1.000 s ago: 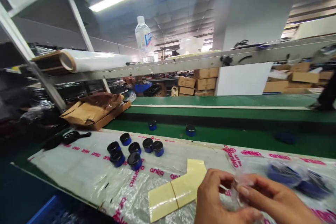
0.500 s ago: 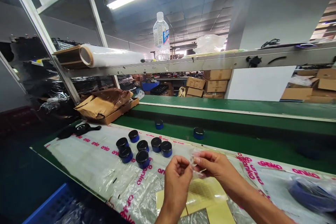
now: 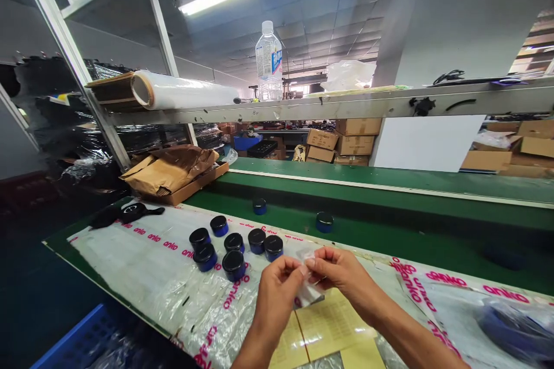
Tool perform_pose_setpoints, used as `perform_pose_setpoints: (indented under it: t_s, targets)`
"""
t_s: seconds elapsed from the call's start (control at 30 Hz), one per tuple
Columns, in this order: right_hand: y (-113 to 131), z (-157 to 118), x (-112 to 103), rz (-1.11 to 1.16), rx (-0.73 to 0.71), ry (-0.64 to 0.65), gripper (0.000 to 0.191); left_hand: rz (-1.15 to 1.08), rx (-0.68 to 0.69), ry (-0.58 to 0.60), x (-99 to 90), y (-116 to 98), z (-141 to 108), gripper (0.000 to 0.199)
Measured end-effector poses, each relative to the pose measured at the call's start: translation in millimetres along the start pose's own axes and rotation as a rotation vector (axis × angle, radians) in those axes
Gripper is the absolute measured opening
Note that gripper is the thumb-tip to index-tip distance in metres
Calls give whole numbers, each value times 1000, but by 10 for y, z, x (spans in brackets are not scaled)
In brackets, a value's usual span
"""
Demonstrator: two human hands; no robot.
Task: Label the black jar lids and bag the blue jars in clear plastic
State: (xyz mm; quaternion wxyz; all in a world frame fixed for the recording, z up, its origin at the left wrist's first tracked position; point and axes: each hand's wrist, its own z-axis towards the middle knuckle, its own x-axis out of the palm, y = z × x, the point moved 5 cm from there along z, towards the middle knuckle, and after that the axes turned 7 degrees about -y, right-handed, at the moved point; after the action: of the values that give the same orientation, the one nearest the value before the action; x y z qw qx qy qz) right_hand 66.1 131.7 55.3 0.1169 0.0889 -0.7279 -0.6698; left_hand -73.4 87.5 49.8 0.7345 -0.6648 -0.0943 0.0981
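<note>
A small piece of clear, crinkled plastic film [image 3: 308, 295], looking like a little bag, hangs between my hands. My left hand [image 3: 277, 291] pinches its left side between thumb and fingertips. From the right, my right hand [image 3: 341, 272] pinches it too, the fingertips of both hands nearly touching. Below them lie yellow sheets [image 3: 331, 326] with a glossy surface, partly covered by my hands. To the left stands a group of several small round blue tubs with black lids [image 3: 234, 265] on the plastic-covered table.
Two more tubs sit on the green conveyor belt [image 3: 285, 207] behind. At right lies a plastic-wrapped blue coil [image 3: 515, 326]. A cardboard tray [image 3: 203, 184] with brown paper stands back left, near a black strap-like item [image 3: 134, 212]. A metal shelf [image 3: 359, 105] crosses above, carrying a bottle [image 3: 269, 63].
Both hands have shifted a little left, still pinching the film. More of the film now shows, spread out below the fingertips. The tubs on the table look unmoved.
</note>
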Motion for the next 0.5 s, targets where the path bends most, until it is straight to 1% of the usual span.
perform_pose_setpoints:
  t_s: [0.07,0.1,0.13,0.2,0.27,0.3,0.33,0.37,0.43,0.5]
  targets:
    - [-27,39,-69,-121,-35,-12,36,22,-7,-36,-66,55,41,31]
    - [-26,55,-112,-235,-82,-44,31,48,8,-64,-102,72,57,32]
    - [-12,66,-151,-387,-148,-93,24,86,30,-89,-135,84,70,31]
    - [54,66,-182,-752,-325,-207,15,209,94,-126,-183,88,78,27]
    - [134,46,-115,-1074,-520,-279,17,386,181,-134,-204,67,77,18]
    - [161,45,-58,-1181,-591,-288,20,483,228,-136,-212,49,81,13]
    - [182,55,1,-1247,-634,-289,22,582,269,-142,-221,28,93,12]
    - [195,81,56,-1279,-648,-286,24,678,302,-152,-235,3,118,16]
    - [203,184,148,-1276,-604,-286,24,857,335,-187,-274,-57,212,27]
    - [201,342,229,-1228,-545,-294,22,1015,333,-233,-322,-126,357,28]
